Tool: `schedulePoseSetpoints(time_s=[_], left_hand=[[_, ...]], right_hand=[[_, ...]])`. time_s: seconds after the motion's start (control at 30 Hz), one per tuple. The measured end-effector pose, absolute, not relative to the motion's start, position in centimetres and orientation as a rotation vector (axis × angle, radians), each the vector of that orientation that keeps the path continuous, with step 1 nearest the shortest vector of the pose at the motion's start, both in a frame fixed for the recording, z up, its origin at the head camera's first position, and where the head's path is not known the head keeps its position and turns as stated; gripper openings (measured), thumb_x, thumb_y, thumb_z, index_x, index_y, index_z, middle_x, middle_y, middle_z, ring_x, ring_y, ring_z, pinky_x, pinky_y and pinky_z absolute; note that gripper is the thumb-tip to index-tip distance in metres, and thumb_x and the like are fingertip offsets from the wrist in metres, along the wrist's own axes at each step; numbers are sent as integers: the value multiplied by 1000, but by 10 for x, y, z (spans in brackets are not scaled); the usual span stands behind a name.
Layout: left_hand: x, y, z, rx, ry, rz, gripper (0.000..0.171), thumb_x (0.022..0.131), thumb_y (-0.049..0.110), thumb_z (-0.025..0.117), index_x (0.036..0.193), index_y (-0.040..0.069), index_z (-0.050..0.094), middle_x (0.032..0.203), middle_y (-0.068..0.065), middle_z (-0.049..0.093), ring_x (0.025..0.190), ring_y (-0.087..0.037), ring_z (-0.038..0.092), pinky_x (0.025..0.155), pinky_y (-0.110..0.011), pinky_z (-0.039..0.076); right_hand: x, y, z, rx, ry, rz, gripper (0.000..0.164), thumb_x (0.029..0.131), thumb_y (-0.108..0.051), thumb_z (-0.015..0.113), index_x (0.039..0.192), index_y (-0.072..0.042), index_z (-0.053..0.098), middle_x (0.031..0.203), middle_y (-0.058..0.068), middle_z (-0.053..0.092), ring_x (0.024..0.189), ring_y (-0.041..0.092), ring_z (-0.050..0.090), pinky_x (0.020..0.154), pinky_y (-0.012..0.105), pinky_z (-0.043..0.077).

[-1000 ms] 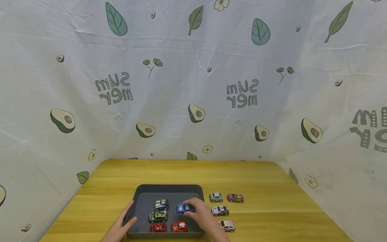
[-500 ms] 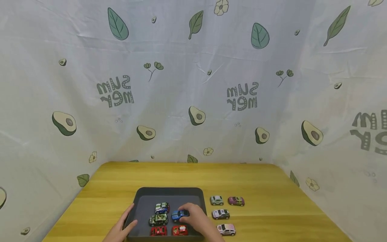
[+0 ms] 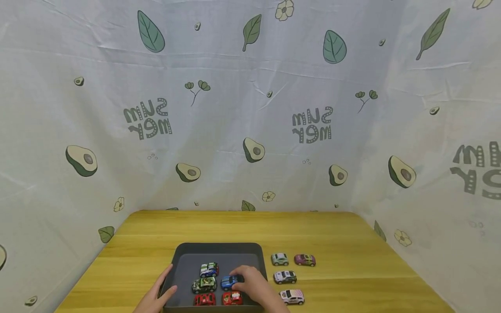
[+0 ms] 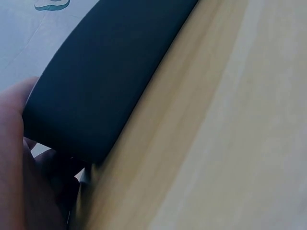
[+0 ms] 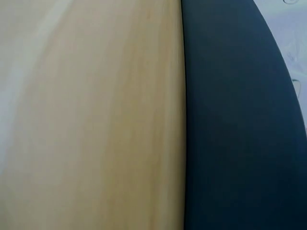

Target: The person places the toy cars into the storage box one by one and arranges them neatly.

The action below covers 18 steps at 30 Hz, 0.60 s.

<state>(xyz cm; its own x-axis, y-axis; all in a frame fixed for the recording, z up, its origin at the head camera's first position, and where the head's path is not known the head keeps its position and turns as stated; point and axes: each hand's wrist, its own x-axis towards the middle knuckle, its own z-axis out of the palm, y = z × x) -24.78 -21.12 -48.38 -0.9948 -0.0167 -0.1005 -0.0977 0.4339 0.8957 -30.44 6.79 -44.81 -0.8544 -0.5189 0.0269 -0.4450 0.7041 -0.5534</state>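
Observation:
A dark grey tray (image 3: 188, 261) lies on the wooden table with several toy cars in it. My right hand (image 3: 254, 284) reaches over its right side and pinches a blue toy car (image 3: 228, 282) low over the tray floor. Left of that car are a white-and-blue car (image 3: 209, 269) and a camouflage car (image 3: 204, 285). Two red cars, one left (image 3: 205, 299) and one right (image 3: 232, 298), sit along the near wall. My left hand (image 3: 154, 295) holds the tray's left wall, thumb over the rim. The left wrist view shows fingers (image 4: 12, 153) against the wall (image 4: 105, 72).
Right of the tray stand several more cars on the table (image 3: 352, 269): a pale green one (image 3: 279, 259), a purple one (image 3: 305, 260), a white-and-black one (image 3: 285, 277) and a white-and-pink one (image 3: 292, 297). A printed curtain (image 3: 219, 130) hangs around the table.
My right hand has carried the blue car left and toward the near side, to beside the camouflage car. My left hand has stayed at the tray's left wall.

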Motion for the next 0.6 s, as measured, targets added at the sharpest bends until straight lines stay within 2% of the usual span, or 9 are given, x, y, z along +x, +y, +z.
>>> schedulePoseSetpoints(time_s=[0.3,0.6], left_hand=[[-247,-210,-483,-104,2597,1634,77,89,44,50,146,6,16,147,-31,13,129,-57,14,87,-70,36],[-246,-209,-482,-111,2596,1634,76,89,43,51,146,7,16,147,-31,13,129,-56,14,87,-69,36]], right_hand=[[-301,78,-444,-844,2823,-937,33,81,-20,67,111,-7,63,108,6,63,101,24,60,83,34,54],[-300,111,-441,-837,2998,-1045,34,86,-24,61,116,-8,60,114,7,61,108,29,56,89,44,51]])
